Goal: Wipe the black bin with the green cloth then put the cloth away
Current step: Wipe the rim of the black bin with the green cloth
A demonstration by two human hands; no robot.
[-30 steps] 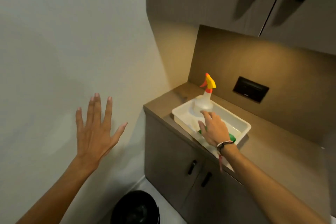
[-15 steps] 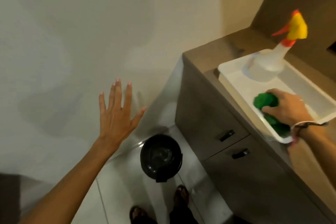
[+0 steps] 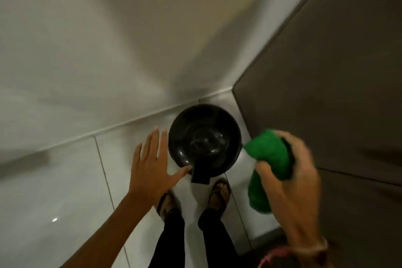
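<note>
A round black bin [image 3: 204, 139] with a shiny lid and a black foot pedal stands on the white tiled floor in the corner, just ahead of my feet. My right hand [image 3: 293, 178] is shut on the bunched green cloth [image 3: 269, 159], held in the air to the right of the bin and apart from it. My left hand [image 3: 152, 165] is spread open, palm down, left of the bin, with the thumb tip near the pedal.
A grey-brown cabinet side [image 3: 326, 72] rises close on the right of the bin. A white wall [image 3: 87, 50] meets the floor behind it. My sandalled feet [image 3: 219, 191] stand right before the pedal. White floor tiles [image 3: 54, 191] stretch to the left.
The view swung down from the counter to the floor. My right hand lifted the green cloth out of the white tray and brought it down beside the bin. My left hand dropped toward the bin.
</note>
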